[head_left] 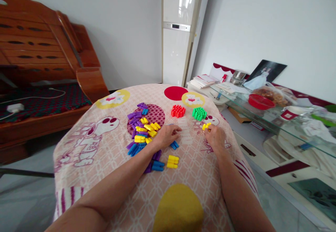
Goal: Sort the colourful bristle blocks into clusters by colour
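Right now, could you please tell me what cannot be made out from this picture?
Head view: whether the left hand holds anything, as its back hides the palm.
Head view: the yellow pieces at the right hand, partly covered by it.
Head view: some purple pieces, partly behind the left forearm.
Head view: the left end of the bench, cut off by the edge.

One left hand (pixel 166 136) and one right hand (pixel 215 137) share a single tablecloth (pixel 194 172) with one red cluster (pixel 178 111), one green cluster (pixel 199 113), two small yellow bunches (pixel 172 161) and one mixed heap (pixel 141 129) of plastic pieces too jumbled to count. Around them are one wooden bench (pixel 34 60), one white plug (pixel 15 108), one tall white appliance (pixel 175 50), one red bowl (pixel 261 102) and one tilted photograph (pixel 265 71).
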Demonstrator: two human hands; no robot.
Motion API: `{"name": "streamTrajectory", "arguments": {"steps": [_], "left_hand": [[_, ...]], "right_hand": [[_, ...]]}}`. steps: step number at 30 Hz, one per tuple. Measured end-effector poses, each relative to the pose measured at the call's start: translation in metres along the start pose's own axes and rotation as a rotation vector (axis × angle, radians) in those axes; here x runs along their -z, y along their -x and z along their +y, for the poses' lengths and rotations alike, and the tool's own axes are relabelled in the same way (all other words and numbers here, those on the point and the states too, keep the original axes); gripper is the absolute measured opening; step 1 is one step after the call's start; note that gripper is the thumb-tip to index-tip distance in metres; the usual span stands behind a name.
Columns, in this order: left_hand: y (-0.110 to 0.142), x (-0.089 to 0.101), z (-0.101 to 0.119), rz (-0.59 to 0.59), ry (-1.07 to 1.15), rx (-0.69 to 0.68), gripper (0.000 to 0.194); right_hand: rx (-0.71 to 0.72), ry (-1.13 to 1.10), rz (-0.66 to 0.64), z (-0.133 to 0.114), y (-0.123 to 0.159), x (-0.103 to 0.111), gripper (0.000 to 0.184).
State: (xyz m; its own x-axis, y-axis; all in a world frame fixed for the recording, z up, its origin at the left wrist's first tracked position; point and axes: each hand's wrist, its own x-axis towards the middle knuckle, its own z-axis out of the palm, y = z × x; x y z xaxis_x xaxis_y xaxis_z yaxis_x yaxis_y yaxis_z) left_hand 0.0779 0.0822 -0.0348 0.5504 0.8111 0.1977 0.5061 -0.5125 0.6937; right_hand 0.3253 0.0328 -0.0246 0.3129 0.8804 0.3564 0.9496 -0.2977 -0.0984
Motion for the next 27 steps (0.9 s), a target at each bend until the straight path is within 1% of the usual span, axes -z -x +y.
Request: {"name": "streamTrajectory", "arguments": {"steps": [4, 7, 9, 11, 14, 15, 17, 19, 20, 21, 25, 27], "left_hand": [[0.001, -0.001, 0.003, -0.016, 0.012, -0.001, 0.030], [0.001, 0.010, 0.006, -0.032, 0.001, -0.002, 0.029], [0.000, 0.027, 0.005, -0.024, -0.014, -0.003, 0.028], [0.002, 0.050, -0.001, 0.021, -0.051, 0.030, 0.026], [0.008, 0.085, -0.018, 0.110, -0.227, 0.145, 0.025], [0.011, 0.095, -0.025, 0.109, -0.302, 0.181, 0.027], [0.018, 0.109, -0.038, 0.046, -0.411, 0.226, 0.032], [0.023, 0.119, -0.048, -0.038, -0.436, 0.237, 0.037], [0.025, 0.122, -0.052, -0.054, -0.431, 0.240, 0.037], [0.027, 0.125, -0.055, -0.043, -0.421, 0.249, 0.037], [0.031, 0.136, -0.066, 0.122, -0.367, 0.318, 0.034], [0.034, 0.143, -0.070, 0.167, -0.328, 0.333, 0.031]], "right_hand": [[-0.040, 0.024, -0.056, 0.003, -0.001, 0.003, 0.025], [-0.058, 0.007, -0.059, 0.006, -0.002, 0.006, 0.027], [-0.058, -0.035, -0.006, 0.008, -0.002, 0.007, 0.033], [-0.031, -0.089, 0.077, 0.008, -0.001, 0.006, 0.037], [0.041, -0.165, 0.164, 0.005, 0.001, 0.002, 0.036], [0.057, -0.187, 0.173, 0.004, 0.002, 0.001, 0.036], [0.073, -0.222, 0.170, 0.002, 0.003, -0.001, 0.036], [0.083, -0.253, 0.157, 0.001, 0.003, -0.003, 0.036], [0.091, -0.266, 0.153, 0.001, 0.003, -0.004, 0.036], [0.102, -0.277, 0.151, 0.001, 0.003, -0.005, 0.036], [0.135, -0.284, 0.157, 0.002, 0.003, -0.009, 0.038], [0.135, -0.277, 0.150, 0.001, 0.003, -0.009, 0.038]]}}
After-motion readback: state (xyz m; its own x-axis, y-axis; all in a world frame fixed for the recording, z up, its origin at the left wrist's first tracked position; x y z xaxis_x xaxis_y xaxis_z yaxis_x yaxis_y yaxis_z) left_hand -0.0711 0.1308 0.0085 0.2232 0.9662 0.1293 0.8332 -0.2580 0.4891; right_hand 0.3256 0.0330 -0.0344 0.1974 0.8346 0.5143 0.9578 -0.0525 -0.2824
